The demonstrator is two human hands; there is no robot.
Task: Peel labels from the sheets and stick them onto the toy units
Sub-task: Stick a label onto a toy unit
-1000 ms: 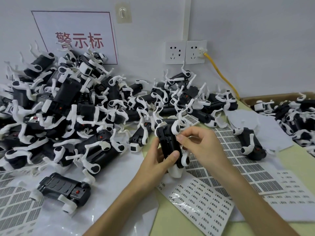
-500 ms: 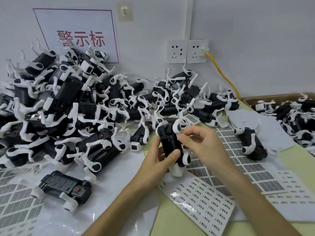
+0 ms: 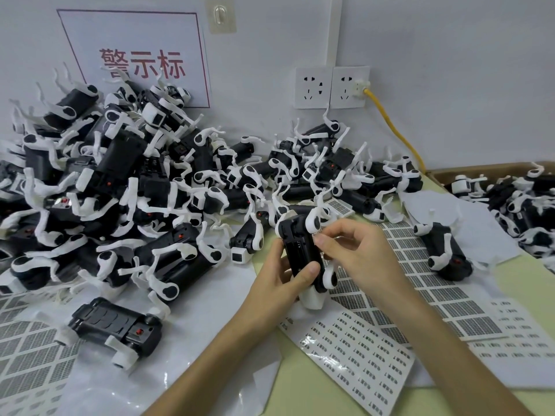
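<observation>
A black and white toy unit (image 3: 301, 253) stands upright at the table's middle, held up off the sheets. My left hand (image 3: 280, 280) grips its lower body, thumb across the front. My right hand (image 3: 354, 250) is at the toy's right side, thumb and fingertips curled against its upper body; whether a label is between them is hidden. A label sheet with large printed labels (image 3: 420, 280) lies under my right hand. A second sheet with small labels (image 3: 357, 358) lies nearer me.
A big heap of black and white toy units (image 3: 120, 187) fills the left and back. One toy (image 3: 115, 325) lies alone at front left, another (image 3: 444, 250) at right. A cardboard box (image 3: 510, 199) of toys sits far right. More label sheets (image 3: 27, 349) lie at left.
Both hands and the toy have stayed nearly in place; my right fingers shifted slightly against the toy's side.
</observation>
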